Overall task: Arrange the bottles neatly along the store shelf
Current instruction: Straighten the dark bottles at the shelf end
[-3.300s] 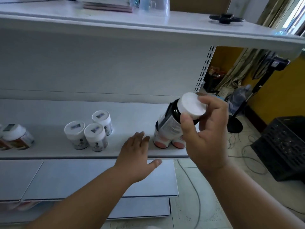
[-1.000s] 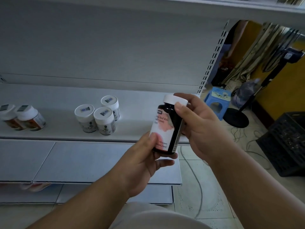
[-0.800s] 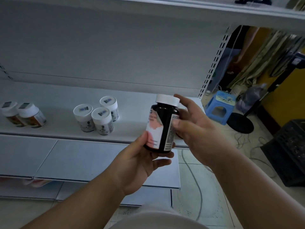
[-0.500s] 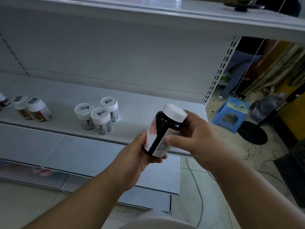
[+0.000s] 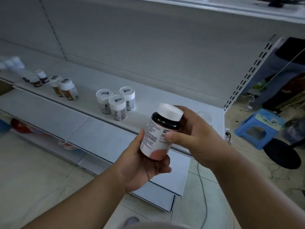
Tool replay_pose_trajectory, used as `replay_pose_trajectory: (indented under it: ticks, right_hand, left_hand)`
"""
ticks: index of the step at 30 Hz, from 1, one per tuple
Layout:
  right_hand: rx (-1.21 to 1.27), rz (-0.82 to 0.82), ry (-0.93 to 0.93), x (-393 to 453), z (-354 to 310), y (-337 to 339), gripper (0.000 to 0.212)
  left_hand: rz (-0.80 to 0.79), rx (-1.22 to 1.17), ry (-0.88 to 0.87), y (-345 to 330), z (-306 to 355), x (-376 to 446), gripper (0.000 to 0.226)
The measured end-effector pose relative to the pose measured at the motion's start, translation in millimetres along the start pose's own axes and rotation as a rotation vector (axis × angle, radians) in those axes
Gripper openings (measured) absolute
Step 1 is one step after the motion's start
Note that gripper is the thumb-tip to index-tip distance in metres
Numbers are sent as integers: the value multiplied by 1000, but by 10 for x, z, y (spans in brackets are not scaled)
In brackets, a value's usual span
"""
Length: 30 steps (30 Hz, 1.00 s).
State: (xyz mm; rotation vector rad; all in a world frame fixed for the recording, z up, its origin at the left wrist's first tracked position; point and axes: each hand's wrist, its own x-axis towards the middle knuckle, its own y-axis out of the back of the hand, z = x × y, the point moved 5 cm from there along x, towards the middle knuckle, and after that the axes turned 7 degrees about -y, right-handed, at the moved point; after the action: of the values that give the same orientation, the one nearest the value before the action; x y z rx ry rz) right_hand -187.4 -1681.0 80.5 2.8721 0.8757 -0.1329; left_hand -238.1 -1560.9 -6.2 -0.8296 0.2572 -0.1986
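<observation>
I hold a dark bottle (image 5: 158,134) with a white cap and a white-and-pink label in front of the white shelf (image 5: 148,98), tilted a little to the right. My left hand (image 5: 142,164) cups its base with the thumb up its left side. My right hand (image 5: 193,134) grips its upper part from the right, thumb across the label. On the shelf stand three white-capped jars (image 5: 116,103) in a tight cluster. Further left are two amber bottles (image 5: 66,88) and several small ones (image 5: 35,78).
A lower shelf board (image 5: 54,116) juts out below, with red items under it at the left. At the right on the tiled floor are a blue plastic stool (image 5: 259,128), a black round fan base (image 5: 282,152) and cables. A person stands behind the shelf's right post.
The bottle has turned in my hands, so its text side faces me instead of the pink front. The view has swung left and tilted, showing more bottles at the far left.
</observation>
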Motion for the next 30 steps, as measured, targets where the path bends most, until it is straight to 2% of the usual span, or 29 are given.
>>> replay_pose_trajectory:
  ticks: [3, 6, 9, 14, 16, 21, 25, 27, 30]
  right_hand:
    - [36, -40, 21, 14, 14, -80, 49]
    - [-16, 29, 20, 36, 60, -94, 48]
    - [-42, 60, 25, 26, 104, -108, 51]
    - [-55, -10, 41, -87, 94, -112, 59]
    - [-113, 21, 77, -113, 92, -79, 62]
    - [-300, 67, 172, -50, 37, -253, 67]
    - [-380, -45, 211, 190, -17, -749, 68]
    - [-382, -115, 225, 343, -44, -1104, 68]
    - [-419, -242, 239, 602, -127, -1752, 64]
  left_hand:
    - [60, -46, -1, 10, -34, -81, 68]
    - [55, -42, -36, 44, -99, -190, 69]
    - [72, -52, -78, 69, -151, -267, 65]
    - [74, -11, -134, 31, -176, -270, 69]
    - [108, 160, -168, 35, -157, -254, 67]
    - [398, 824, -384, 217, 144, -482, 35]
    - [492, 1076, -427, 434, 396, -928, 45]
    - [602, 1185, -430, 619, 564, -1177, 52]
    - [784, 1217, -482, 1007, 858, -1596, 50]
